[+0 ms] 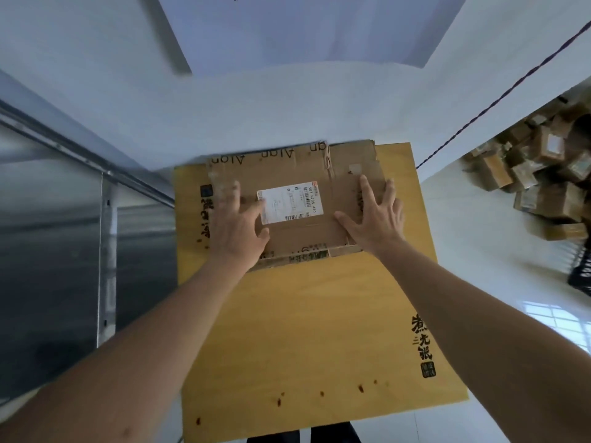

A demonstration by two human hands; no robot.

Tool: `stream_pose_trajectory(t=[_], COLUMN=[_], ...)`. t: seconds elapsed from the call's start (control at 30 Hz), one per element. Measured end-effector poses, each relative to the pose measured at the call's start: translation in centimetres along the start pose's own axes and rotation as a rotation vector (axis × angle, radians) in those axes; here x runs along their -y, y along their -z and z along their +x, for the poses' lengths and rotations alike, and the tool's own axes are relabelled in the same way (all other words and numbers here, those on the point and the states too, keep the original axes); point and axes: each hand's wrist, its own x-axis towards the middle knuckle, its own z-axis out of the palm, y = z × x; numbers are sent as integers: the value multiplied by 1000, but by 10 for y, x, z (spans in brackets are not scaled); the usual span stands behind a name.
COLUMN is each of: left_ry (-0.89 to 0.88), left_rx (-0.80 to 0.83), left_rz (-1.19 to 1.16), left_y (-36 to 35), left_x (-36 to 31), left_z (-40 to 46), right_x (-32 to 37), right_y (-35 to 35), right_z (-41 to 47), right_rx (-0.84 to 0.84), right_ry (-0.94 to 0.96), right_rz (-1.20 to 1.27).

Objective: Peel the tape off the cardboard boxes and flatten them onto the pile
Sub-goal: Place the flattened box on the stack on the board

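A flattened brown cardboard box [300, 174] with a white shipping label [289, 203] lies at the far end of a yellow wooden table [307, 330], against the white wall. My left hand [238, 225] presses flat on the box's left part, fingers spread and blurred. On the box's right part my right hand [374, 215] presses down with its fingers straight and spread. A loose flap edge shows along the box's near side, between my wrists.
A heap of several taped cardboard boxes [540, 177] lies on the white floor at the right. A black crate [582, 270] stands at the right edge. A metal-framed glass partition [80, 219] runs along the left. A dark cord [499, 97] crosses the wall.
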Motion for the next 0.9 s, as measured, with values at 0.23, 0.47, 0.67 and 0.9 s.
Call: stream_pose_trajectory(t=[0.23,0.47,0.67,0.9], left_ry=[-40,-94,-94,-97], left_rx=[277,302,330,325], left_rz=[54,147,147,157], left_y=[-3,-1,0,1], left_x=[-13,-15,-18,-20], left_z=[30,35,38,40], right_x=[25,59,62,68], right_y=[5,23,19,8], right_z=[8,17,19,17], right_rx=[-61,240,280,229], right_ry=[225,201,172,108], right_rz=[-192,-232,-305,-271])
